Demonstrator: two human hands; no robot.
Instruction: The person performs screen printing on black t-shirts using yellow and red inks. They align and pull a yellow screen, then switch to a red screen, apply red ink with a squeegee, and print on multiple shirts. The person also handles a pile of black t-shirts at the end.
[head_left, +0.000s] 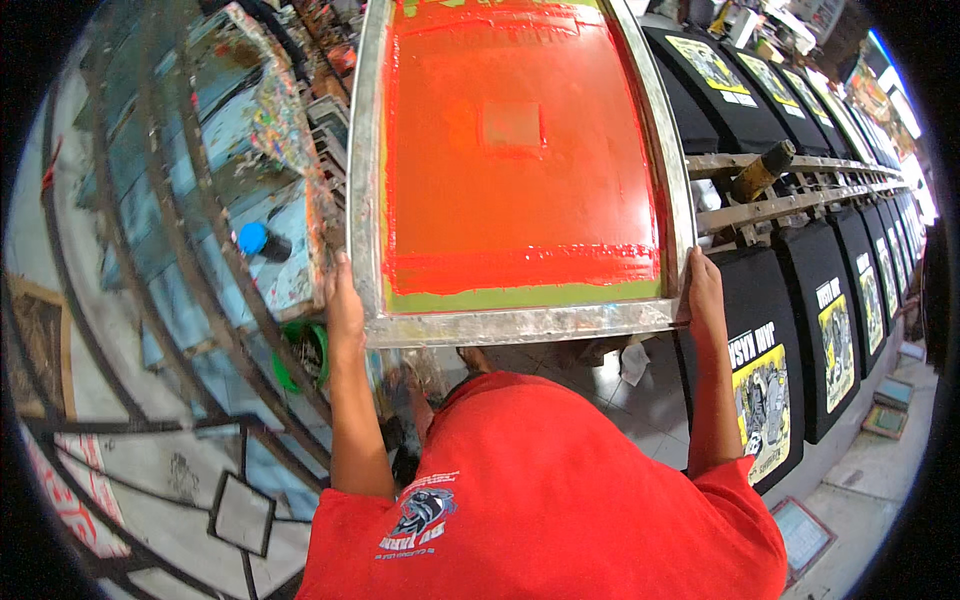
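A large screen-printing frame (530, 325) with a worn metal rim is held up in front of me. Wet red ink (530, 200) covers most of its mesh, thickest along the edges, and a small paler rectangle (512, 125) shows in the upper middle. A green strip (480, 299) borders the near end of the ink. My left hand (345, 300) grips the frame's left side near the front corner. On the opposite side, my right hand (705, 285) grips the right edge. The fingers of both hands are partly hidden by the frame.
At right, black shirts (745, 320) with yellow prints lie in two rows along a wooden rail (780, 205), with a dark bottle-like object (763, 172) on it. Left are a paint-stained table (225, 225), a blue-capped container (262, 241), a green bucket (300, 357) and dark curved bars (205, 260).
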